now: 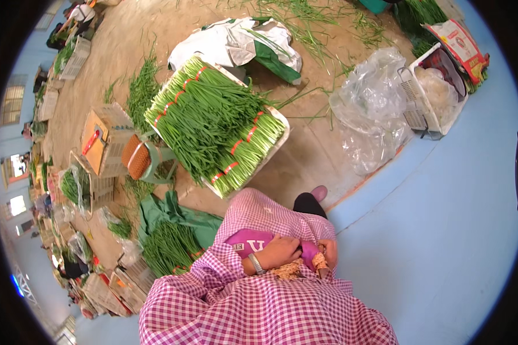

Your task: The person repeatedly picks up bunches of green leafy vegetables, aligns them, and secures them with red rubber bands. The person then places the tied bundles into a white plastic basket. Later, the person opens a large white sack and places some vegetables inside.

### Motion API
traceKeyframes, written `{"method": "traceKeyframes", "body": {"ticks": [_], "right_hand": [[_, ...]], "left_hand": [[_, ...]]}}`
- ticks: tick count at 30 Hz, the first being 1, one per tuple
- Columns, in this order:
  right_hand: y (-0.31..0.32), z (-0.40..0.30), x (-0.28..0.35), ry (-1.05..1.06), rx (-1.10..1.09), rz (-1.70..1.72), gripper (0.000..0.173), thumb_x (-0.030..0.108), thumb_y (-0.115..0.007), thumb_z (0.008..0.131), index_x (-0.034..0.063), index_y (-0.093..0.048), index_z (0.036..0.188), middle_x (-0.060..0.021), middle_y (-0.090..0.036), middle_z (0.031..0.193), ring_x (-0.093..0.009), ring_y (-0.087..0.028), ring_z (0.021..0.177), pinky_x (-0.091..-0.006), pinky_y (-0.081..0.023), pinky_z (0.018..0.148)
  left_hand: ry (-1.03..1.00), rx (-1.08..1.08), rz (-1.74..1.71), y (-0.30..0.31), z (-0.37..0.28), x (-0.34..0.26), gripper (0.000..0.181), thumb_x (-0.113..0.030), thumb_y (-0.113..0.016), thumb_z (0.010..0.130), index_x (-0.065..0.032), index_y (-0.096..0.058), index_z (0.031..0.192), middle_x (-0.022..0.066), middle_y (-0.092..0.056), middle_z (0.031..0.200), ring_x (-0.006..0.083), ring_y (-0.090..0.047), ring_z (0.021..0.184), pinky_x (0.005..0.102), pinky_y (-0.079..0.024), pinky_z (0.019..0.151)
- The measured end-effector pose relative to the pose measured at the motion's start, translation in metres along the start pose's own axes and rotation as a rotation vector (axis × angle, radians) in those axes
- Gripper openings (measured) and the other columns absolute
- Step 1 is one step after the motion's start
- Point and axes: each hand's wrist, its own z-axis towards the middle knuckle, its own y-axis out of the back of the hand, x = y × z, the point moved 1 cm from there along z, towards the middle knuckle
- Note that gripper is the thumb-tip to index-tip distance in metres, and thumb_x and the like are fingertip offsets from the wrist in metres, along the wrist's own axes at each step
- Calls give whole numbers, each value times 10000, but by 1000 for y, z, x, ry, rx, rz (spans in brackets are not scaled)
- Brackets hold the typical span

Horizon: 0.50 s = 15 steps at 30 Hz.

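Note:
Close to my lap, my left hand (278,254), with a metal watch at the wrist, lies over magenta cloth (250,240) with its fingers bent. My right hand (328,252) is beside it at the gathered edge of the cloth; its fingers are partly hidden, so what either hand grips is unclear. A checked pink garment (285,302) covers my body and knees. Beyond my knees, a white plastic crate (280,118) bears bundles of green leafy stalks (216,120), tied with red bands, their pale ends at two opposite sides.
A green stool with a brown cushion (137,157) stands left of the crate, near a box with a red-handled tool (91,142). More tied stalks (168,246) lie on green cloth. Clear plastic bags (371,108) and another crate (414,103) are at right, beside the blue wall (414,241).

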Motion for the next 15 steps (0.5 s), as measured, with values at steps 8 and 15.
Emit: {"method": "traceKeyframes", "body": {"ticks": [8,15], "right_hand": [[56,76,-40,85,145,66,401,141,-816,674,14,-555,951,-68,-490,813,-171,-494,682,-296,-407,618],[79,176,-83,-130,223,140,185,20,-655,762,27,-568,925,-83,-531,832,-205,-530,721,-316,-431,640]], "left_hand": [[-18,-118,-87,22,71,-54,285,-310,-525,914,-26,-523,939,138,-599,872,293,-574,832,401,-401,785],[6,-140,-236,76,162,-43,292,-316,-515,920,-26,-544,931,150,-612,885,304,-588,841,407,-396,783]]}}
